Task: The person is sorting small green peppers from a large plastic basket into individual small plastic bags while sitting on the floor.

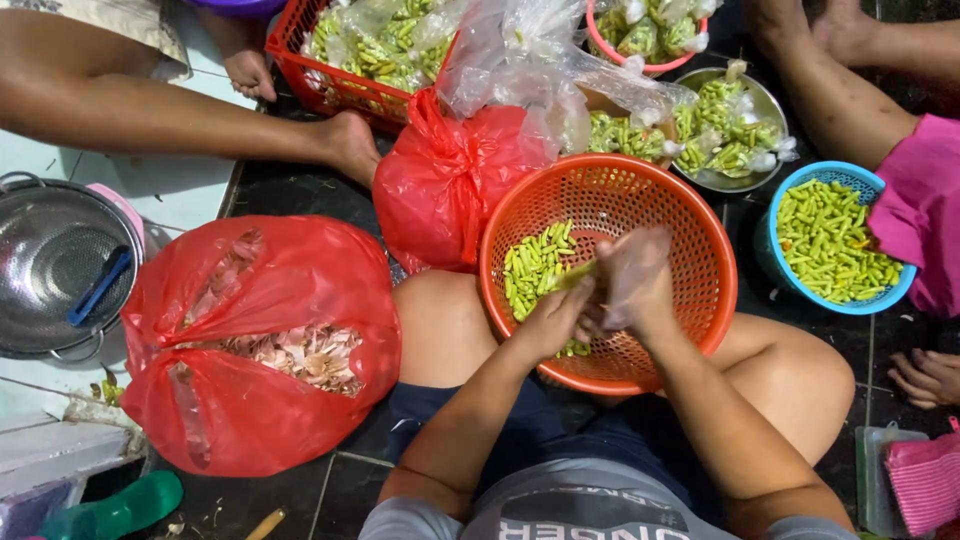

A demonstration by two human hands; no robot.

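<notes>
Over the lap: an orange basket [690, 260] rests on the person's knees, green chillies [535, 265] heaped at its left side.
Chilli: one green chilli [575, 275] sits between the two hands, long axis slanting from lower left up to the right.
Left hand [555, 320]: fingers pinched closed on the chilli's lower end, forearm angled up from the lower left.
Right hand [635, 285]: blurred, cupped at the chilli's upper end; grip unclear.
Floor: red bag [260, 340] of trimmings lies at the left.

Orange basket [690, 250], green chillies [535, 265]; red bags [290, 290]; blue basket [800, 190]; pink cloth [925, 210]; black floor tiles [290, 190].
</notes>
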